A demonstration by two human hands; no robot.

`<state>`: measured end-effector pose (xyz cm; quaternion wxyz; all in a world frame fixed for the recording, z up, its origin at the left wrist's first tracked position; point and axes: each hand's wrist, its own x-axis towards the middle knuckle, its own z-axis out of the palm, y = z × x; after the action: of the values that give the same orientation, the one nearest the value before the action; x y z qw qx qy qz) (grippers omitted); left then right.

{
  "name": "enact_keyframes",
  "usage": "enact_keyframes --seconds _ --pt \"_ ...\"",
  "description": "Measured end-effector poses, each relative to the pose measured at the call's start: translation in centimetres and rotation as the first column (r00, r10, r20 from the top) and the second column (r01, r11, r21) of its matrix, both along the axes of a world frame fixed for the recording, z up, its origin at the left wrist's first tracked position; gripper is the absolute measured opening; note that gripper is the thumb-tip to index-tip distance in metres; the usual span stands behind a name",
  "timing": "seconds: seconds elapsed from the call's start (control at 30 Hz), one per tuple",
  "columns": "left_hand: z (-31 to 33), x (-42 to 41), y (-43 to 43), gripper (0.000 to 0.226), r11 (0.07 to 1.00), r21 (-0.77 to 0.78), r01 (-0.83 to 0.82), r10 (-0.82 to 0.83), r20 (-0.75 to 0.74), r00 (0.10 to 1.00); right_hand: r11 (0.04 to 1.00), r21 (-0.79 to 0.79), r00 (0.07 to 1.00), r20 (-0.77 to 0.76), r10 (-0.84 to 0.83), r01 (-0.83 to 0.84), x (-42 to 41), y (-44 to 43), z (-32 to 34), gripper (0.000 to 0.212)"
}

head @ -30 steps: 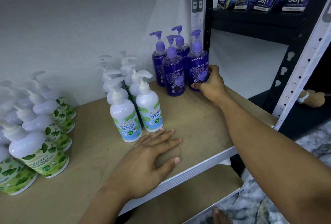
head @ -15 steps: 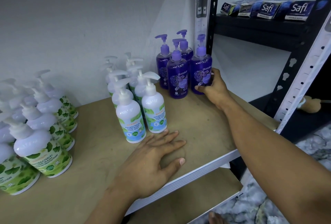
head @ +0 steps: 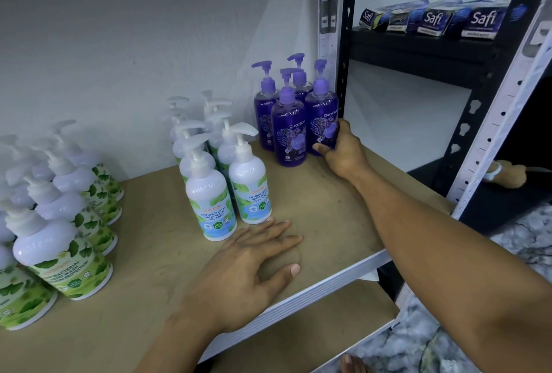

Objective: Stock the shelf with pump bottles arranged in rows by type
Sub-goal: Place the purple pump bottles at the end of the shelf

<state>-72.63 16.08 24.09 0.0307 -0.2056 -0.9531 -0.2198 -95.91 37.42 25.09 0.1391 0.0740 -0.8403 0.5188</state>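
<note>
At the far right of the shelf, little was changed over the last second. The right grip was kept curled round the lower body of a purple bottle. That bottle was held upright in the same spot, just beside the post and close against the three other purple bottles. Its base was hidden by the thumb, so whether it was fully set down could not be told. The left grip was left flat and open on the bare board, near the mint bottles. The green bottles at the left were not touched. The placing was judged nearly done, with only the release wanted, and the purple block was thereby made two by two.
</note>
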Motion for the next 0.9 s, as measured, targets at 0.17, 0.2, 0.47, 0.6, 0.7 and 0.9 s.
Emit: enact_keyframes --seconds 0.17,0.2,0.47,0.6,0.7,0.9 --pt "0.0 0.0 0.0 0.050 1.000 0.004 -0.002 0.002 -0.004 1.000 1.000 0.024 1.000 -0.003 -0.014 0.014 0.0 0.0 0.1 0.069" --pt "0.0 0.0 0.0 0.050 1.000 0.005 0.000 0.001 -0.005 1.000 0.999 0.029 1.000 -0.007 -0.015 0.015 0.0 -0.1 0.0 0.069" --pt "0.1 0.1 -0.1 0.049 1.000 -0.006 0.001 -0.001 -0.007 1.000 0.999 0.051 1.000 -0.005 -0.017 0.017 -0.1 0.0 0.0 0.068" --pt "0.0 0.1 -0.1 0.049 1.000 -0.004 0.003 -0.003 -0.010 1.000 0.999 0.046 1.000 0.004 -0.020 0.020 0.3 -0.1 0.0 0.071" --pt "0.0 0.1 -0.1 0.049 1.000 -0.008 0.004 -0.004 -0.013 1.000 0.987 0.138 0.997 0.000 -0.079 0.079 1.2 0.2 -0.4 0.075" --pt "-0.2 0.2 -0.1 0.053 1.000 -0.003 -0.010 0.010 -0.005 1.000 0.719 0.692 0.994 0.019 -0.109 0.066 6.8 1.9 -0.9 0.066"
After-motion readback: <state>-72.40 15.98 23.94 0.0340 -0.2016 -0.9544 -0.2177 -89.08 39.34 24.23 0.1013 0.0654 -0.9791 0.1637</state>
